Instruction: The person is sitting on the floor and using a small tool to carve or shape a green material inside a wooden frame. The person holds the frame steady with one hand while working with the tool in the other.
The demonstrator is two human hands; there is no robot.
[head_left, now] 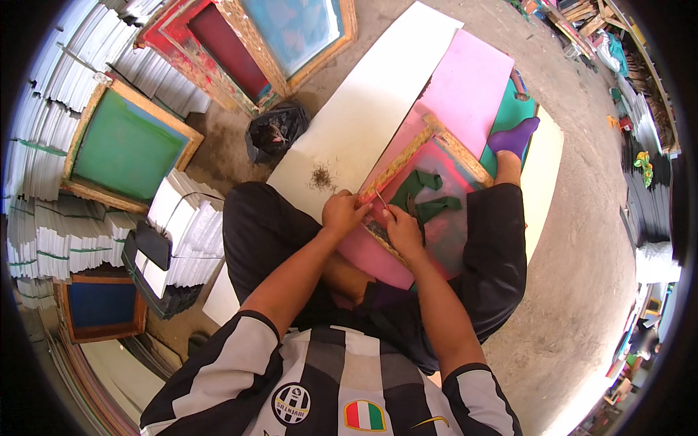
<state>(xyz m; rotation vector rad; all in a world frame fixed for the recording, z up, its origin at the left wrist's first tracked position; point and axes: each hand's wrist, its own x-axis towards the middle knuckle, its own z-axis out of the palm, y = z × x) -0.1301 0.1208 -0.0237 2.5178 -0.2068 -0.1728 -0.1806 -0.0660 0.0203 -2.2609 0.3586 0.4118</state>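
A wooden screen-printing frame (398, 166) with reddish translucent mesh lies tilted across my lap and the boards in front of me. My left hand (344, 212) grips its left corner, with the fingers bent over the wood. My right hand (404, 231) is closed round a thin, slender tool (380, 196), whose tip points at the frame's left rail. Most of the tool's handle is hidden in my fist. Pieces of dark green cloth (429, 200) lie within the frame's outline. Left of the frame, a small heap of thin dark bits (321, 176) sits on a white board (356, 102).
Pink (465, 87) and green boards (512, 109) lie beside the white one, under my outstretched foot. A black plastic bag (276, 133) stands at the far left. More screen frames (131, 145) lean against bundled white stacks (51, 240) on the left. Concrete floor (582, 218) stretches right.
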